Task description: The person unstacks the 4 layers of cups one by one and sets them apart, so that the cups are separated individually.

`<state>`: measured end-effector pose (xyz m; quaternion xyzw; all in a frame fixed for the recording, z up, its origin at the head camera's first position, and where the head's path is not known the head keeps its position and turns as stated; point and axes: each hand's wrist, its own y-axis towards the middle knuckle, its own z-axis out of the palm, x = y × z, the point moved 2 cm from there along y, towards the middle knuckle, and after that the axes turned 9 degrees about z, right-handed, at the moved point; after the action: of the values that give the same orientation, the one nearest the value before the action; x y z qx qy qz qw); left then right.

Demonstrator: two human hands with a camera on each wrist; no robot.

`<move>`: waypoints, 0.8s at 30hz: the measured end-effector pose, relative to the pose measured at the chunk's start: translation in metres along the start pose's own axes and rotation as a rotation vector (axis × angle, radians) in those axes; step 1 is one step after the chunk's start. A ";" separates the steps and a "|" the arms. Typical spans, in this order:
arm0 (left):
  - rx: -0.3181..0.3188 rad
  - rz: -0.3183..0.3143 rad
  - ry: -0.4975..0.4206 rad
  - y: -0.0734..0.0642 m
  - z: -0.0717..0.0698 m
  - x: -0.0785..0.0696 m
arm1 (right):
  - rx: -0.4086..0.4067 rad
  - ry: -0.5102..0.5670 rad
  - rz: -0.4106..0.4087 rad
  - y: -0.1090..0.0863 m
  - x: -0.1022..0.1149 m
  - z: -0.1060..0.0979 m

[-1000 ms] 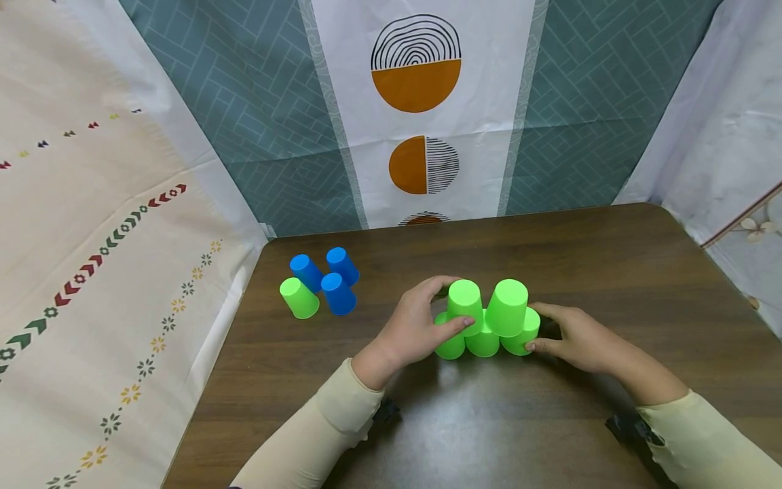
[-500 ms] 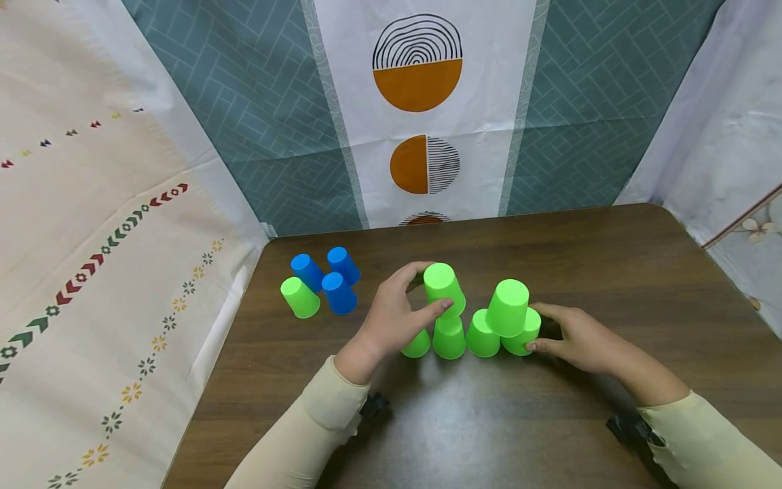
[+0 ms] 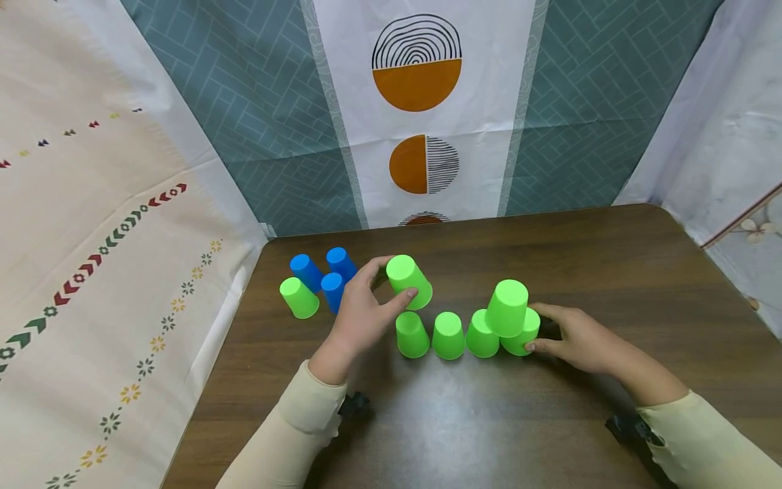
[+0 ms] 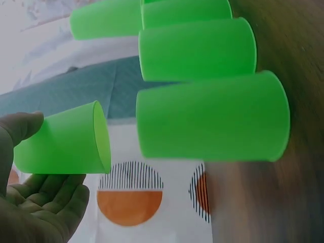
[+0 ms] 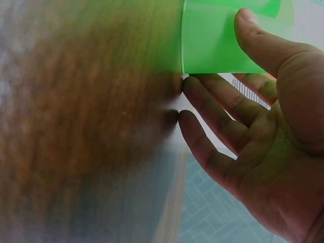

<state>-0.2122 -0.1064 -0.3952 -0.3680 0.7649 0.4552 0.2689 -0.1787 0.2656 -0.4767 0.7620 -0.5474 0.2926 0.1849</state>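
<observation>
An upside-down green cup is in my left hand, thumb on its near side and fingers behind it. In the left wrist view that held cup shows apart from the nearest standing cup. Below it several green cups stand mouth-down in a row, the leftmost cup and its neighbour with nothing on top. One upper cup sits across the two right-hand cups. My right hand holds the rightmost bottom cup by its side, thumb in front, fingers partly hidden behind.
At the back left of the brown wooden table stand another green cup and three blue cups, one partly covered by my left hand. Patterned cloths hang behind the table and on both sides.
My left hand has lifted its cup off the row and carried it left. The leftmost bottom cup has shifted left, and another now shows beside it. The right hand has stayed put.
</observation>
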 end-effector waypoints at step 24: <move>-0.168 -0.180 0.037 -0.032 -0.078 0.032 | -0.008 0.001 -0.007 0.000 0.000 0.002</move>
<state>-0.2108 -0.1962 -0.4012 -0.4649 0.6927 0.4848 0.2627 -0.1778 0.2645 -0.4779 0.7629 -0.5459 0.2901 0.1891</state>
